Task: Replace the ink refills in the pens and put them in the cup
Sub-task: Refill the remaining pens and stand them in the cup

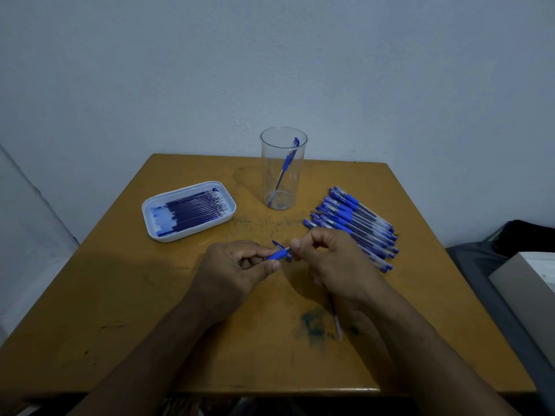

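Hands meet over the bench: our left hand pinches the pen, lying sideways, and our right hand pinches its other end.

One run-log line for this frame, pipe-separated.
phase: refill swap | left hand: grips pen grip section | right hand: holds pen's other end | cup: one pen inside | tray: refills | pens: piled right

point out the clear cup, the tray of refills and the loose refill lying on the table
clear cup (280, 187), head view, on its transparent side wall
tray of refills (154, 232), head view, on its white near rim
loose refill (337, 321), head view, on the pale shaft showing below the right wrist
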